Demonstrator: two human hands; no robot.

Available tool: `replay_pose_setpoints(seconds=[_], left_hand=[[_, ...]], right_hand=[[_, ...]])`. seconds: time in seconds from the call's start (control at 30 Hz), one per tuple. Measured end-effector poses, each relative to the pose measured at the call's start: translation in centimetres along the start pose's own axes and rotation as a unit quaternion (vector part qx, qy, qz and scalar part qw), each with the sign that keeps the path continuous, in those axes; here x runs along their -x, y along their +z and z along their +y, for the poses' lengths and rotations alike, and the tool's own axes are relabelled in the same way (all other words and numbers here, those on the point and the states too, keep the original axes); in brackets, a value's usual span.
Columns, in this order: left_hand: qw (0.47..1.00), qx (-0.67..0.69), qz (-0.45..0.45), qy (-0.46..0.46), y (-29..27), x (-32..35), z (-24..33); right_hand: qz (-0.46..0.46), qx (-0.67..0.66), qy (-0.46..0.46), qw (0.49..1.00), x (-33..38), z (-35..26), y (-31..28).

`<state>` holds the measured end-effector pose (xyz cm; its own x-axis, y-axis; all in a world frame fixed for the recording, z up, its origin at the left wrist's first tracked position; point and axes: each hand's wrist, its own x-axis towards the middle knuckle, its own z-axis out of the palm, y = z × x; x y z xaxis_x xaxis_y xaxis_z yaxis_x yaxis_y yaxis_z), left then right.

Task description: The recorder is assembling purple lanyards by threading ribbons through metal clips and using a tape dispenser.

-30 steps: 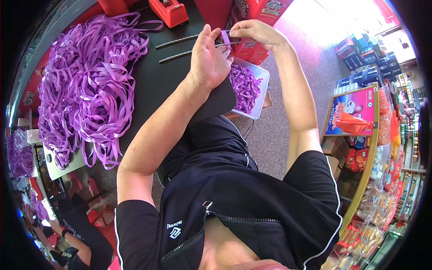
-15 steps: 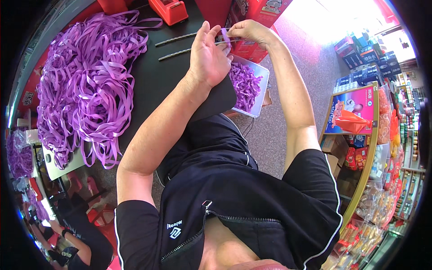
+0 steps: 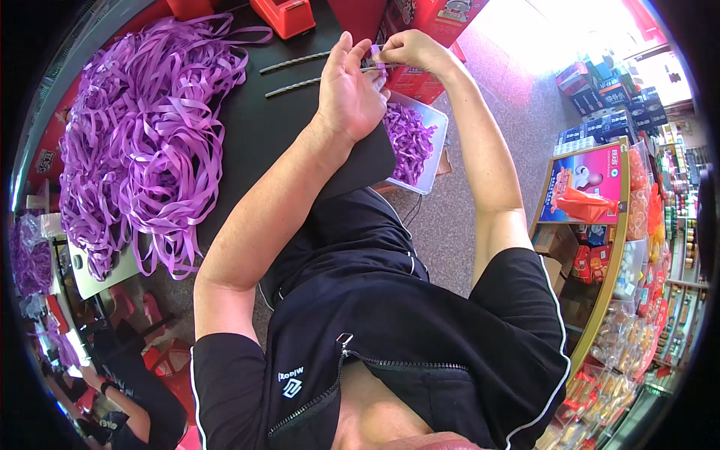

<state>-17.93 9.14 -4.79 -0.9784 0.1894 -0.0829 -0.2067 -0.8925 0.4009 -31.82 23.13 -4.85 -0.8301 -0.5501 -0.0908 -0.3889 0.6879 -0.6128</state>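
Two slim twisted metal rods jut side by side over the dark tabletop, and a short length of purple ribbon wraps across them near their right part. My left hand is palm up beside the rods; two digits stick up while the others curl against the ribbon's lower end. From the right, my right hand pinches the ribbon's upper part between thumb and fingers. Below the hands, a pale plastic bin holds many short purple ribbon pieces. My fingers partly cover the rods' right ends.
A large tangled heap of purple ribbon covers the left of the black table. A red tape dispenser stands at the back. Red boxes are behind my right hand. Shop shelves line the right; another person works at lower left.
My right hand has shifted slightly left and closer to the ribbon on the rods. The left hand has barely moved.
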Motion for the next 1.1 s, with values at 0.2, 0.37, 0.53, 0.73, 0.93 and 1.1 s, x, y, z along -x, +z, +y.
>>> replay_pose_setpoints(seconds=[0.2,0.37,0.53,0.73,0.93,1.1], left_hand=[[1.0,0.0,-0.013,0.006,-0.1,0.3,0.3],[1.0,0.009,-0.014,0.001,-0.1,0.0,0.3],[0.999,0.01,-0.04,-0.002,-0.1,0.1,0.2],[1.0,0.006,0.007,-0.003,0.3,0.3,0.3],[1.0,0.019,-0.021,-0.007,0.2,0.6,0.8],[0.999,0.017,-0.028,-0.012,-0.1,0.4,0.6]], right_hand=[[0.029,0.212,0.091,0.973,1.6,-5.9,0.6],[0.025,0.16,0.076,0.984,1.7,-4.7,0.1],[0.1,-0.108,-0.045,0.988,3.1,-0.9,-0.7],[0.119,-0.497,0.087,0.855,3.6,5.7,7.1],[-0.133,-0.823,0.006,0.552,1.0,4.3,12.3],[-0.192,-0.855,-0.017,0.482,0.7,5.3,12.6]])
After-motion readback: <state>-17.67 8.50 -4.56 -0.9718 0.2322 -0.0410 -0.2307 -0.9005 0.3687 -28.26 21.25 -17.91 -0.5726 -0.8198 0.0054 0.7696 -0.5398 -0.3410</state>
